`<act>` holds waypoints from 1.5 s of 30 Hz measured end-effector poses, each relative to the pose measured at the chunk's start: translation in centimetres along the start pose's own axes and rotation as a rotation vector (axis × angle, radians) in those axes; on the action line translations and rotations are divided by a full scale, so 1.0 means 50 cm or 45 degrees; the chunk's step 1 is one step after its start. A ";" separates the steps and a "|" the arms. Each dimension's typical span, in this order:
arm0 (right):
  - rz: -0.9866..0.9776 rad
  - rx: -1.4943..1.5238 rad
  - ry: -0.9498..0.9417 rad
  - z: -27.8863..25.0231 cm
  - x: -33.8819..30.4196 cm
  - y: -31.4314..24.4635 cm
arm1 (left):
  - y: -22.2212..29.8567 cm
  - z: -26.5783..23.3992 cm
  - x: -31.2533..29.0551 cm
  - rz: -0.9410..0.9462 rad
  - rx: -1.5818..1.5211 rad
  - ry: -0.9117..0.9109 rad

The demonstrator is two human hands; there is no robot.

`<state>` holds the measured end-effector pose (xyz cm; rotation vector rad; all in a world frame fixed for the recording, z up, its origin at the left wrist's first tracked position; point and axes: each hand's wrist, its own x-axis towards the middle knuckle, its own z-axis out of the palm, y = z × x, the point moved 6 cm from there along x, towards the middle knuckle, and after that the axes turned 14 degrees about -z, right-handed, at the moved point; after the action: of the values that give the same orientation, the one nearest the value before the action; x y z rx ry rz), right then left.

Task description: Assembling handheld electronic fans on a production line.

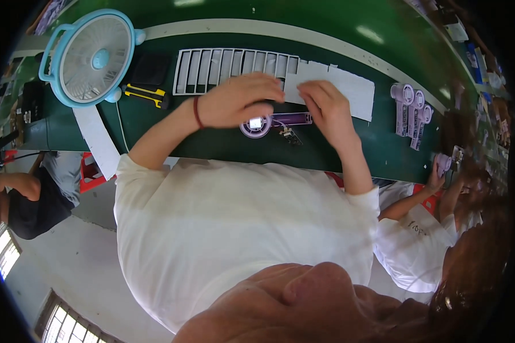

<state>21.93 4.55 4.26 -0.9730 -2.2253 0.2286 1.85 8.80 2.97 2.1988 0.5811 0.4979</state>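
My left hand (240,102), with a dark red band on its wrist, hovers above the work on the green table. Its fingers stretch to the right, the thumb lies apart from them, and no held thing shows. Opposite it, my right hand (331,111) is raised with bent fingers apart, its tips a little blurred. Below and between the hands lies a purple device (256,127) with a round head and a long handle (293,119), looking like a handheld fan. Thin wires run from it to a small circuit board (290,135). My left hand partly covers the round head.
Behind my hands lie a white slotted tray (197,71) and a white board (349,91). A light blue fan (94,60) and a yellow-black utility knife (146,95) are at left. Several purple devices (404,94) stand at right, near a co-worker's hand (435,178).
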 end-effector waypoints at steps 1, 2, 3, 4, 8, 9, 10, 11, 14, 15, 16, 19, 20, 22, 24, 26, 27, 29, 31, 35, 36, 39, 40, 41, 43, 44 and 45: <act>0.012 -0.003 -0.075 0.017 0.018 0.023 | -0.023 0.002 0.020 -0.008 0.043 -0.001; 0.014 -0.004 -0.077 0.030 0.025 0.048 | -0.044 0.012 0.031 -0.029 0.050 -0.040; -0.031 -0.065 -0.167 0.050 0.033 0.065 | -0.053 0.020 0.042 -0.049 0.061 -0.078; -0.075 -0.126 -0.257 0.064 0.037 0.076 | -0.061 0.028 0.051 -0.088 0.017 -0.104; -0.167 -0.183 -0.425 0.077 0.054 0.088 | -0.063 0.041 0.053 -0.049 0.191 -0.126; -0.169 -0.178 -0.423 0.075 0.064 0.086 | -0.064 0.038 0.052 -0.062 0.183 -0.117; -0.242 -0.232 -0.445 0.077 0.075 0.076 | -0.064 0.036 0.050 -0.074 0.174 -0.108; -0.314 -0.286 -0.467 0.081 0.080 0.068 | -0.063 0.037 0.049 -0.079 0.173 -0.110; -0.302 -0.233 -0.425 0.091 0.083 0.081 | -0.064 0.035 0.051 -0.083 0.191 -0.107; -0.303 -0.236 -0.428 0.093 0.082 0.085 | -0.067 0.036 0.051 -0.069 0.197 -0.093; -0.223 -0.169 -0.394 0.089 0.081 0.096 | -0.069 0.036 0.052 -0.054 0.204 -0.079; -0.057 -0.090 -0.305 0.088 0.068 0.116 | -0.064 0.037 0.054 -0.020 0.240 -0.034; 0.032 -0.076 -0.249 0.084 0.063 0.124 | -0.067 0.037 0.054 -0.026 0.243 -0.036; 0.116 -0.058 -0.251 0.082 0.057 0.141 | -0.064 0.036 0.056 -0.016 0.257 -0.035; 0.325 0.326 -0.031 0.081 0.039 0.173 | -0.071 0.038 0.053 -0.065 0.157 -0.069; 0.462 0.452 0.034 0.075 0.009 0.183 | -0.069 0.036 0.050 -0.073 0.115 -0.010; 0.532 0.554 0.153 0.061 -0.004 0.179 | -0.058 0.029 0.044 -0.079 0.139 0.042; 0.626 0.676 0.230 0.039 -0.039 0.160 | -0.002 0.004 0.026 0.041 0.071 0.023; 0.665 0.819 0.277 0.027 -0.091 0.131 | 0.050 0.005 -0.006 0.124 0.064 -0.060; 0.722 0.792 0.391 0.016 -0.140 0.028 | 0.043 0.090 -0.047 0.056 0.347 -0.171; 0.679 0.629 0.373 0.011 -0.139 0.006 | 0.049 0.096 -0.043 0.077 0.409 -0.078; 0.630 0.379 0.372 0.027 -0.134 -0.033 | 0.079 0.116 -0.033 0.114 0.541 0.128; 0.551 0.195 0.414 0.023 -0.128 -0.044 | 0.077 0.125 -0.033 0.073 0.588 0.172; 0.469 0.012 0.455 0.017 -0.122 -0.054 | 0.077 0.128 -0.033 0.031 0.636 0.217; 0.481 -0.024 0.463 0.021 -0.122 -0.049 | 0.083 0.133 -0.031 0.029 0.664 0.203; 0.470 -0.058 0.451 0.023 -0.120 -0.049 | 0.084 0.134 -0.030 0.024 0.700 0.195; 0.457 -0.089 0.438 0.026 -0.119 -0.051 | 0.085 0.134 -0.030 0.023 0.699 0.193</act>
<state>22.48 -1.28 1.20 -1.3389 -1.7498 0.1308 5.14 1.48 1.96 2.6995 0.8591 0.5679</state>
